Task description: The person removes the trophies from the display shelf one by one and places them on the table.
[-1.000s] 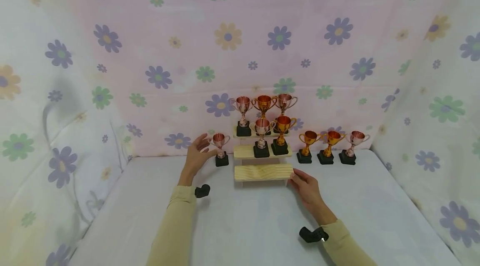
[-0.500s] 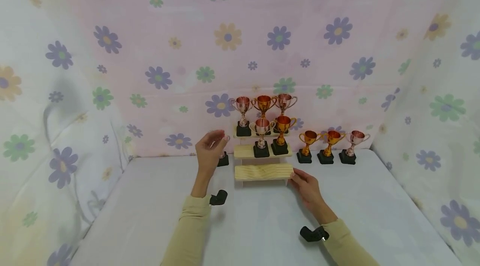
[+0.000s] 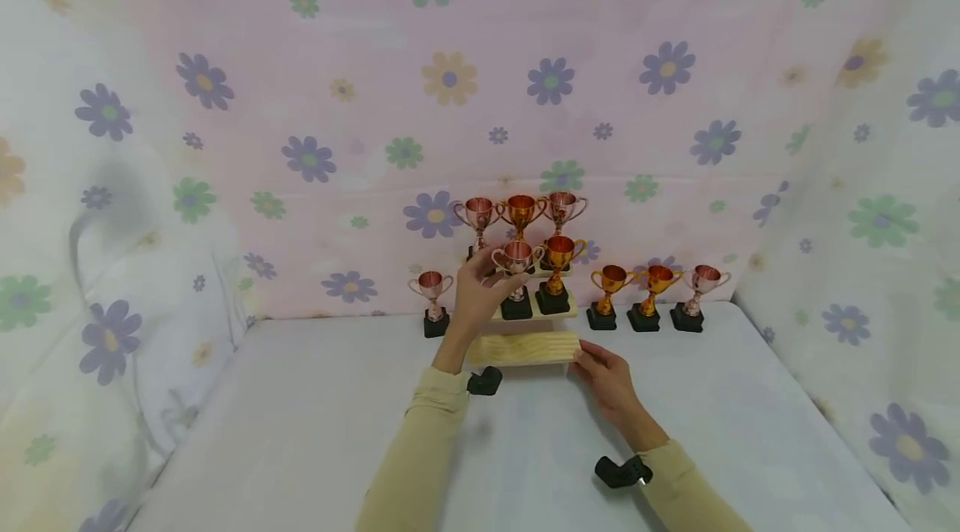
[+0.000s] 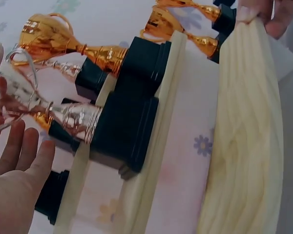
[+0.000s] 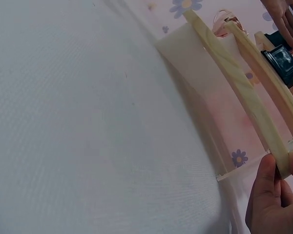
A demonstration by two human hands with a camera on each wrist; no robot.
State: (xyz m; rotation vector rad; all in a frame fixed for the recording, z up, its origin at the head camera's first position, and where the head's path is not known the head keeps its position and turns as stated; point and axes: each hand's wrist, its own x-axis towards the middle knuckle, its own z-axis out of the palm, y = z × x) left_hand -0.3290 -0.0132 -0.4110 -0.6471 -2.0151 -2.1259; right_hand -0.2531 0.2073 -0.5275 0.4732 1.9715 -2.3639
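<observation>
A wooden tiered display stand (image 3: pixel 525 347) holds small trophies on its upper two steps. My left hand (image 3: pixel 478 298) reaches around a rose-silver trophy (image 3: pixel 517 298) on the middle step, fingers spread beside its cup. In the left wrist view, the fingers of my left hand (image 4: pixel 19 165) lie loosely extended near the handle, and the trophy's black base (image 4: pixel 124 131) stands on the step, partly over its front edge. A gold trophy (image 3: pixel 555 294) is directly to its right. My right hand (image 3: pixel 611 386) pinches the right end of the lowest step, thumb on top, as the right wrist view shows.
Behind, the top step bears a rose trophy (image 3: pixel 478 215), a gold trophy (image 3: pixel 522 211) and another rose trophy (image 3: pixel 562 207). One rose trophy (image 3: pixel 432 298) stands left of the stand; two gold trophies and a rose-silver trophy (image 3: pixel 696 298) stand right. Flowered cloth (image 3: pixel 337 207) rises behind.
My left hand has moved right, past the lone rose trophy left of the stand, to the rose-silver trophy on the middle step. My right hand stays on the lowest step; the trophies stand where they were.
</observation>
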